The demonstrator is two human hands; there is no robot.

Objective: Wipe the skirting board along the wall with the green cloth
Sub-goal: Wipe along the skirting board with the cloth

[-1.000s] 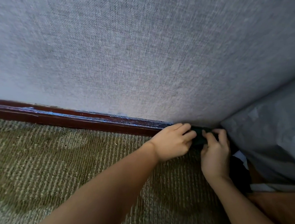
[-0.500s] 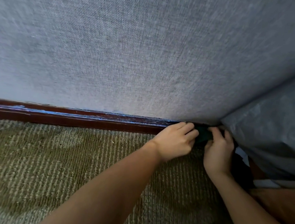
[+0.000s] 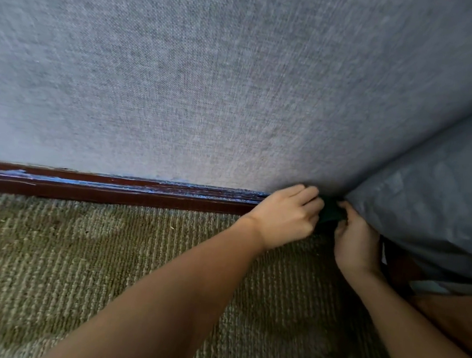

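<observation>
Green cloth [image 3: 330, 213], right of centre: your left hand [image 3: 286, 217] and right hand [image 3: 357, 242] both grip it; press flat along skirting board [image 3: 110, 191].

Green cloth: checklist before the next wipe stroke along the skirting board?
1. Grip: ok. Left hand and right hand both hold the green cloth, fingers curled on it.
2. Cloth against the skirting board: cannot tell, the hands hide the contact.
3. Board leftward free of obstacles: ok.
4. Board clean: not ok, blue streaks run along its upper edge.
5. Grey sheet clear of the cloth: not ok, it hangs right beside the right hand.
</observation>
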